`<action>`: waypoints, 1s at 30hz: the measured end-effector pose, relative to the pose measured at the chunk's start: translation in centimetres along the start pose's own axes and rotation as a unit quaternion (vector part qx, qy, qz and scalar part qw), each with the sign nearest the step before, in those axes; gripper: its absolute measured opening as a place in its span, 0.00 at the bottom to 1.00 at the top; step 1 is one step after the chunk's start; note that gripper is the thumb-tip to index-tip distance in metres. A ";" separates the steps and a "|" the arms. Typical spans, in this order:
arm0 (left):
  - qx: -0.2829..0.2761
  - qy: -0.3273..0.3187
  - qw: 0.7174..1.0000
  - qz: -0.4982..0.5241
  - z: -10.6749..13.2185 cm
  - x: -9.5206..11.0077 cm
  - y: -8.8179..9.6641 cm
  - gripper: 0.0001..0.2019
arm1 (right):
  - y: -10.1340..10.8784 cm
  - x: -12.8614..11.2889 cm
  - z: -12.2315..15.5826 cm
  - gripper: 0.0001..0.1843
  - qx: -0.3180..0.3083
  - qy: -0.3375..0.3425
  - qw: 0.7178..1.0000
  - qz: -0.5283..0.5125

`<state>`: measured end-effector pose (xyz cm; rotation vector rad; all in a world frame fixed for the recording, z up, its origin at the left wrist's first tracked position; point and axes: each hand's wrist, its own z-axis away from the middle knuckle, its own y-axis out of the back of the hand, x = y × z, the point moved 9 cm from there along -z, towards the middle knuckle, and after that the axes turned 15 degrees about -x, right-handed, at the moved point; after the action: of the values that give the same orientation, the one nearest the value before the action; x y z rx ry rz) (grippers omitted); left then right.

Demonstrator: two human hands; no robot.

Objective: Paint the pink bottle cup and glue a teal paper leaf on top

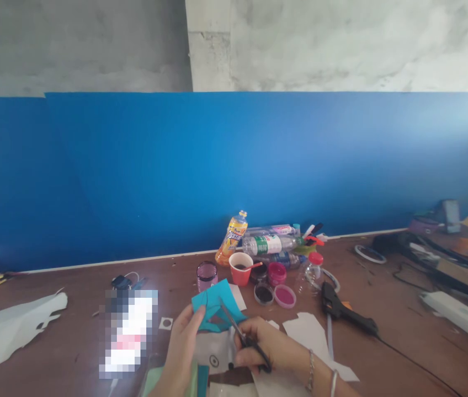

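My left hand (186,336) pinches a bright blue sheet of paper (226,292) along its left side, thumb on top. A piece is cut out of the sheet's middle. Around the handles of dark scissors (236,326) my right hand (265,344) is closed, and the blades lie at the cut in the paper. Below the sheet is white paper (207,350) with a small drawn ring on it. Green and teal sheets (196,377) lie under my left wrist. White paper scraps (306,331) are to the right of my right hand.
Beyond the paper stand a red paper cup (240,274), a purple glass (206,277), an orange drink bottle (232,240) and open paint pots (285,296). Several plastic bottles (273,243) lie behind. A black glue gun (345,314) with its cord and a white power strip (461,320) are at right.
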<state>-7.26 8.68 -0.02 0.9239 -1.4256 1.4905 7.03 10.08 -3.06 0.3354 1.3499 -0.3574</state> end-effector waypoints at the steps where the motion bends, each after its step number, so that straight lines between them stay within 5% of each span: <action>1: 0.000 -0.004 1.000 -0.009 -0.2 0.0 0.2 0.16 | -0.1 -0.1 0.0 0.21 -0.002 0.002 1.000 -0.002; 8: -0.067 0.005 0.998 -0.001 -1.1 -1.2 -0.8 0.13 | 0.1 0.2 0.0 0.23 0.010 -0.001 1.000 -0.012; 14: -0.022 -0.012 1.000 0.017 -1.4 -1.3 0.5 0.13 | 0.5 0.4 0.4 0.21 0.006 -0.037 0.999 0.017; 30: -0.026 -0.009 0.997 0.079 -0.4 -0.8 -1.4 0.15 | -0.1 0.6 0.0 0.26 -0.020 -0.013 1.000 0.005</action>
<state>-5.65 9.03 -0.32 0.8099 -1.5730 1.5564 7.10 9.93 -3.68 0.3040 1.3285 -0.3258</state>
